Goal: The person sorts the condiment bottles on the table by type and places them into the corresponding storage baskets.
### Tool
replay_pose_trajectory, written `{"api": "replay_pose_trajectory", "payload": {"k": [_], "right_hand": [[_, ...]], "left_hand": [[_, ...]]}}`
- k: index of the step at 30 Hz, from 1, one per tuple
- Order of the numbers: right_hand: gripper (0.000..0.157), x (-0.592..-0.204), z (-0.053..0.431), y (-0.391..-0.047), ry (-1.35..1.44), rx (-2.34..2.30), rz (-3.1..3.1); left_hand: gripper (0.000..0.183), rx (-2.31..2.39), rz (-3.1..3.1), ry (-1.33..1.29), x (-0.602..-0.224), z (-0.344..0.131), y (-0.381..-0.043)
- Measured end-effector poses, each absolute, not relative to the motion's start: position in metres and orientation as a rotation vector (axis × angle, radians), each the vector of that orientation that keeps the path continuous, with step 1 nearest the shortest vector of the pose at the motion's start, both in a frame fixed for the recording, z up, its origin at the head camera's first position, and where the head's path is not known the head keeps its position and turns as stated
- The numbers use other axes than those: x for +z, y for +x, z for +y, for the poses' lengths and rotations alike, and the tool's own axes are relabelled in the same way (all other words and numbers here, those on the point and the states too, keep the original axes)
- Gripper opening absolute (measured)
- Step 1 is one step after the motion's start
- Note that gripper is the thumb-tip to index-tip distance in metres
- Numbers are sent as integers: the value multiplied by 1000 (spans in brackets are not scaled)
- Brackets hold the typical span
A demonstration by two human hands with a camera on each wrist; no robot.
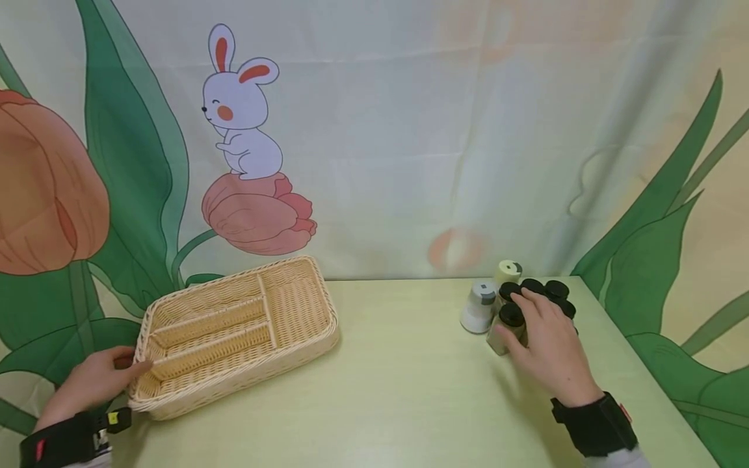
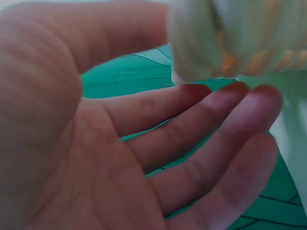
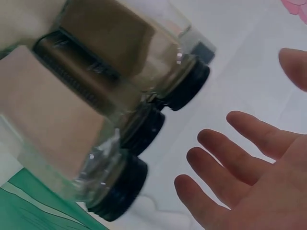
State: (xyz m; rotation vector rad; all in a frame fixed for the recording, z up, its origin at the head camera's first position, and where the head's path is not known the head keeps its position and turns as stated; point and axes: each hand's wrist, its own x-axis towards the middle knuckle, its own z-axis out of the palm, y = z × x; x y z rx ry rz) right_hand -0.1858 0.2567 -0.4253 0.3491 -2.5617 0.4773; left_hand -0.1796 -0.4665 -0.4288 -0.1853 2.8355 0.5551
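At the left of the head view, my left hand (image 1: 96,380) holds the near left end of a wicker basket (image 1: 240,382) with divided compartments. The left wrist view has the thumb over the woven wall (image 2: 235,38) and the other fingers below it. My right hand (image 1: 552,354) is over a cluster of small clear jars with black lids (image 1: 512,315), its fingers parted. In the right wrist view those fingers (image 3: 225,153) are relaxed and apart from the lids (image 3: 120,187), with nothing gripped. Brownish contents show through the jars, and the hand partly hides the cluster.
A white-topped shaker (image 1: 480,309) and a pale yellow-capped container (image 1: 508,270) stand left of and behind the jars. The pale yellow-green table (image 1: 398,390) ends at a printed curtain (image 1: 380,130) along the back.
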Motion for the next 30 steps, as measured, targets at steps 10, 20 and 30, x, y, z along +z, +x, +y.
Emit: {"api": "replay_pose_trajectory", "payload": {"k": [10, 20, 30], "right_hand": [[60, -440, 264, -197, 333, 444, -2527], [58, -447, 266, -201, 305, 442, -2516], [57, -448, 266, -203, 312, 443, -2510]], "left_hand": [[87, 600, 2828, -100, -433, -468, -179], [84, 546, 2867, -60, -433, -470, -180], [86, 547, 2860, -61, -431, -467, -182]]}}
